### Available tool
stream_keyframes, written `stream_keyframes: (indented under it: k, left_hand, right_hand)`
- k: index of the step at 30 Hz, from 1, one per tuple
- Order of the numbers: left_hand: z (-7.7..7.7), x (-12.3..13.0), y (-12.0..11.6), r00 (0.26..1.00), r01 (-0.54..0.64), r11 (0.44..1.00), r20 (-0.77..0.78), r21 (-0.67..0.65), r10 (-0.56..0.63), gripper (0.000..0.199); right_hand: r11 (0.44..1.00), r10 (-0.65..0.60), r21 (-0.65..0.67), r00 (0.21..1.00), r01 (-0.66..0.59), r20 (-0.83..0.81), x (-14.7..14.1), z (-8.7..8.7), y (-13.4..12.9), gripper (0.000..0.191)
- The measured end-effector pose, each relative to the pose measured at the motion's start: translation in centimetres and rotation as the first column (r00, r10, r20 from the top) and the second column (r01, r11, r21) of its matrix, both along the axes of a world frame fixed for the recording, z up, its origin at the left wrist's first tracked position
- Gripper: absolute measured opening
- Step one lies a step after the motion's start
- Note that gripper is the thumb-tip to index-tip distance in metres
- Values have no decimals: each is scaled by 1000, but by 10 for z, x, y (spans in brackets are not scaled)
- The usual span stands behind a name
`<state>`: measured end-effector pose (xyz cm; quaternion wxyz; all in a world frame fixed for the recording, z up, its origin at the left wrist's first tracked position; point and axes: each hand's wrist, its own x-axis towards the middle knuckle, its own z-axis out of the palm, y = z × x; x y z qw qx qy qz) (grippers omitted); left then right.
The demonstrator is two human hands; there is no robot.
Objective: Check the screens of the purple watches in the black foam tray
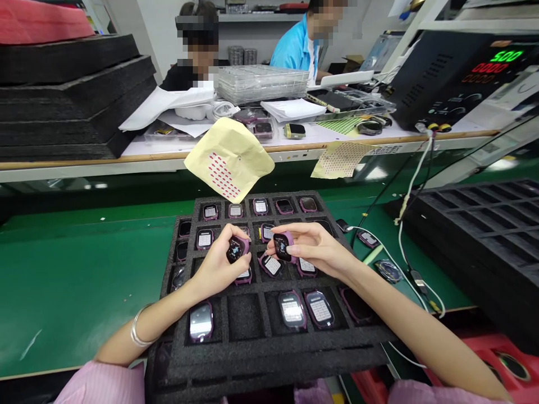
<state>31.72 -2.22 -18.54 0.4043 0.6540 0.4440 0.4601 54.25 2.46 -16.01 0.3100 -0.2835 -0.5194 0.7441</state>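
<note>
My left hand (224,255) grips a purple smartwatch body (236,249) with a lit dark screen. A second purple smartwatch body (281,247), its screen lit too, is pinched in my right hand (314,247). Both are held just above a black foam tray (245,317) with square pockets. Many pockets hold purple watch bodies, several showing a white keypad-like screen; one watch (270,265) sits tilted in its pocket below my right hand. At the front left lies a watch (201,321) with a shiny pale screen. Parts of the middle pockets are hidden behind my hands.
Black foam trays (63,106) are stacked at the back left, and more foam trays (471,235) stand at the right. A power supply (455,78) sits on the shelf. Cables (404,230) hang at the right. Two people sit across the bench. Yellow paper (231,157) hangs over the shelf edge.
</note>
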Motion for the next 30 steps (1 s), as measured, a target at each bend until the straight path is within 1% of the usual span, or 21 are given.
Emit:
stream_keyframes:
  k: [4, 9, 12, 17, 22, 25, 30]
  left_hand:
    - [3, 0, -1, 999, -5, 1000, -34, -9, 5, 24]
    - [3, 0, 0, 1000, -19, 1000, -2, -10, 19, 22]
    - [2, 0, 1, 1000, -11, 1000, -16, 7, 11, 24]
    - [2, 0, -1, 1000, 27, 1000, -8, 10, -27, 22]
    - [2, 0, 0, 1000, 11, 1000, -21, 11, -11, 24]
    - [1, -1, 1, 1000, -3, 1000, -12, 27, 3, 22]
    - [0, -1, 1, 1000, -4, 998, 6, 65, 4, 23]
  right_hand:
    - [1000, -10, 6, 999, 10, 48, 1, 0, -1, 40]
    - [1000, 7, 21, 999, -8, 53, 1, 0, -2, 41]
    - [1000, -22, 24, 997, 20, 73, 1, 0, -1, 40]
    - [999, 11, 40, 998, -13, 66, 2, 1, -2, 41]
    - [999, -13, 47, 996, 9, 83, 3, -1, -2, 39]
    - [999, -11, 54, 996, 6, 88, 3, -1, -1, 40]
    - [995, -50, 87, 994, 42, 96, 3, 1, -2, 39]
